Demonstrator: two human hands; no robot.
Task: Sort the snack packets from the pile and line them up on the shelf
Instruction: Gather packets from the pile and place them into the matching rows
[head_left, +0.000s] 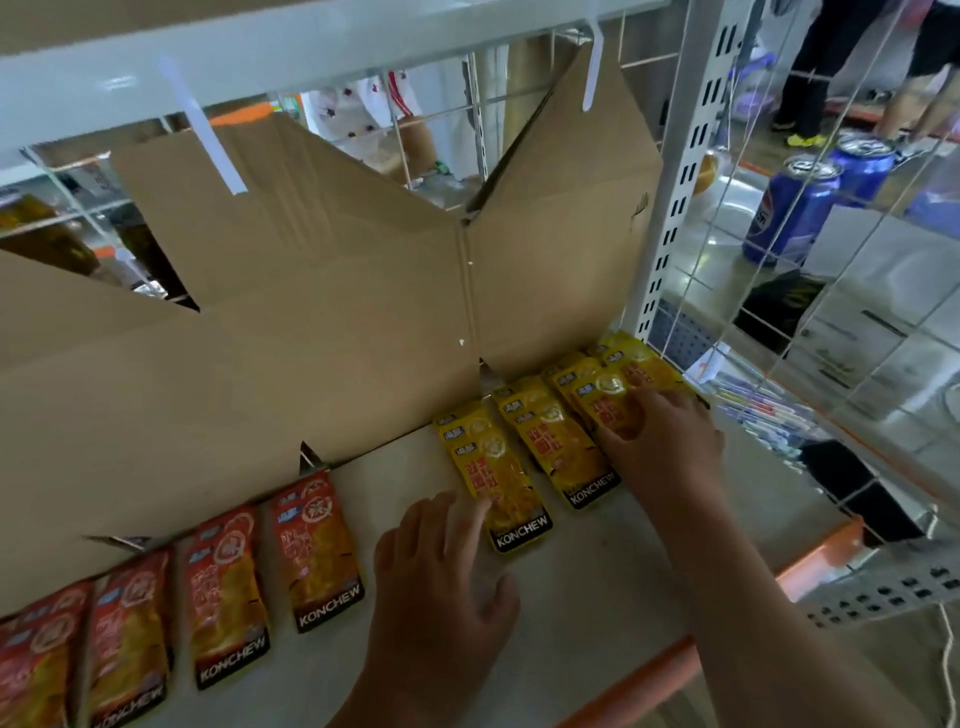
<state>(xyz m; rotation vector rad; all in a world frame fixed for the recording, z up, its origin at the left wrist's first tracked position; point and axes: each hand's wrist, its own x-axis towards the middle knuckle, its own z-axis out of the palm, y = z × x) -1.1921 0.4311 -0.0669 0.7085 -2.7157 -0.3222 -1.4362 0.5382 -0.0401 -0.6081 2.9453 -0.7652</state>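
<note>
Cardboard backing: a flattened brown box (311, 312) stands along the back edge, behind every packet.
Head view, shelf: the shelf (597, 571) is a white board with an orange front edge, and wire mesh (831, 291) closes its right end.
Red packets: a row of red packets (317, 545) lies flat from the left edge toward the middle, close to the cardboard.
Yellow packets: three fanned stacks run toward the back right corner: left yellow stack (493, 467), middle yellow stack (558, 447) and right yellow stack (608, 384).
Long axis: each packet runs back to front on a slight slant, with its dark printed end toward the front edge.
Left hand: the left hand (441, 587) has its fingers apart and nearly straight; the forefinger tip touches the front end of the left yellow stack and grips nothing.
Right hand: the right hand (662, 441) is spread flat on the right yellow stack, with the fingers pressing and not curled round it.
Key relation: the yellow stacks lie ahead and to the right of the left hand, under the right hand, so each hand is nearest an outer stack (the middle one is untouched).
Gap: bare board separates the last red packet from the left yellow stack.
Pile: not in view.
Likely step: squaring the yellow stacks into line, late in the task.
Beyond the mesh: two blue cans (789, 208).
</note>
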